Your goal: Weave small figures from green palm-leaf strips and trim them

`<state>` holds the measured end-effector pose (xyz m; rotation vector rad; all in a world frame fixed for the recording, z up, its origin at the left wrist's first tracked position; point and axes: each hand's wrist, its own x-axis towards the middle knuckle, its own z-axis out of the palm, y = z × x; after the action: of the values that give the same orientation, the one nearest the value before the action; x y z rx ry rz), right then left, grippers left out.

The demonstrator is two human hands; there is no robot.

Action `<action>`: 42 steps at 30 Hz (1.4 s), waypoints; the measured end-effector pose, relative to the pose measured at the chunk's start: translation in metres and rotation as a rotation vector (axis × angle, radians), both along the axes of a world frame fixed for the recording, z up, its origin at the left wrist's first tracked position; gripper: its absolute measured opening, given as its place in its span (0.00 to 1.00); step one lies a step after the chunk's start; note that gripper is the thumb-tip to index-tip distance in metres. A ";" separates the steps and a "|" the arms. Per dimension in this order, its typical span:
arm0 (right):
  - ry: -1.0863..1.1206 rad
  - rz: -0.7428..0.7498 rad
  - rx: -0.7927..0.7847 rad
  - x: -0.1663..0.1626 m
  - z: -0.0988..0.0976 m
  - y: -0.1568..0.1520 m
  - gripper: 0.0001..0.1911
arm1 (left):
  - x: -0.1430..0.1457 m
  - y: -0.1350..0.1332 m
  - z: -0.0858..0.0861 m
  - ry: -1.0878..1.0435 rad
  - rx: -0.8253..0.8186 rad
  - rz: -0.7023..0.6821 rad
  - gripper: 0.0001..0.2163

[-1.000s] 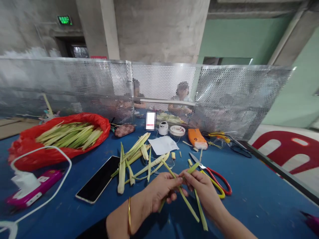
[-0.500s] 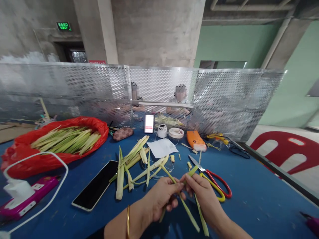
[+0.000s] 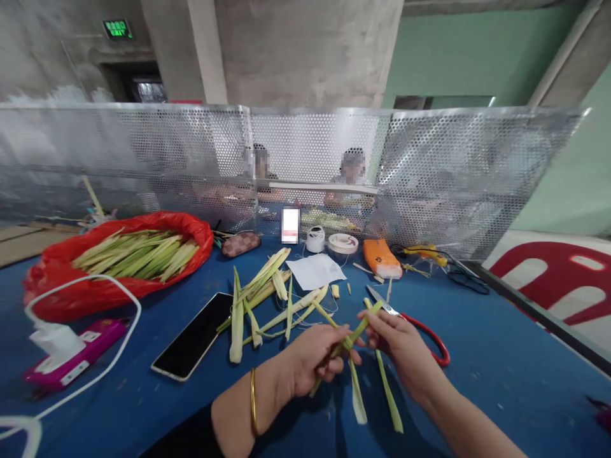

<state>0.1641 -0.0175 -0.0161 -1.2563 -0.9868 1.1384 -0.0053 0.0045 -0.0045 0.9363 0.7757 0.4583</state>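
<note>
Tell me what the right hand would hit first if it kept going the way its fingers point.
The right hand points up-left at the crossed leaf strips it pinches; just past them is the left hand. So likely the left hand's fingers, though depth is unclear.

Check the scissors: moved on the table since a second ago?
No. The scissors lie as before, blade tips below the orange case, handles toward the right hand. Their shift in frame matches the phone: camera motion.
</note>
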 end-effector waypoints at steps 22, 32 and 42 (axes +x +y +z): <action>-0.701 0.085 0.398 -0.017 0.004 -0.023 0.10 | 0.012 -0.017 -0.005 0.199 0.085 -0.238 0.09; -1.085 -0.023 0.742 -0.007 0.010 -0.020 0.09 | 0.015 -0.020 -0.007 0.117 0.046 -0.059 0.08; 0.086 0.068 -0.040 -0.002 0.011 -0.006 0.21 | 0.003 -0.004 -0.002 -0.078 -0.126 0.120 0.19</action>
<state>0.1616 -0.0237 -0.0052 -1.2034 -0.9520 1.2601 -0.0018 0.0008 -0.0066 0.7530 0.7827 0.5411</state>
